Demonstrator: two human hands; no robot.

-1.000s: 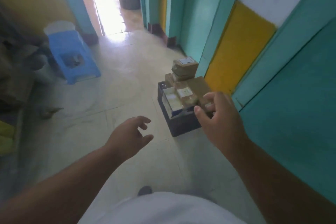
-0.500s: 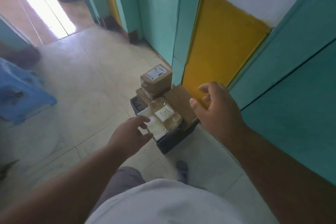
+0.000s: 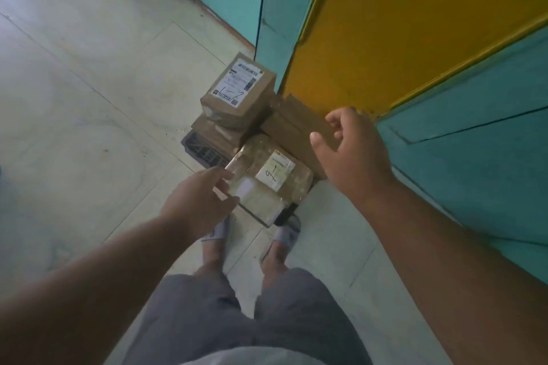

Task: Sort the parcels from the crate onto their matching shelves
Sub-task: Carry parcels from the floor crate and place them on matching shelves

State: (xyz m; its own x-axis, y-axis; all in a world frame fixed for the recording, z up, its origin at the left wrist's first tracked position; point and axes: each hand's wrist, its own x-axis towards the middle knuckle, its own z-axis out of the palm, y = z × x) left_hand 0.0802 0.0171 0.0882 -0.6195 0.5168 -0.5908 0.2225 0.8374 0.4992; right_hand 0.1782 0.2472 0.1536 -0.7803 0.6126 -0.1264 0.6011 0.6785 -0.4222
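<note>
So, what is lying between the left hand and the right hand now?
In the head view, the tape-wrapped parcel with a handwritten label lies between the left hand and right hand, on the crate.

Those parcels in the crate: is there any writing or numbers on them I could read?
Tape-wrapped parcel, white label: handwritten marks, perhaps "9-1", not certain.
Top cardboard box, shipping label: print too blurred to read; a handwritten scrawl, perhaps "1-7", crosses it.
Flat brown parcel: no writing shows.
Dark crate: none visible.
</note>
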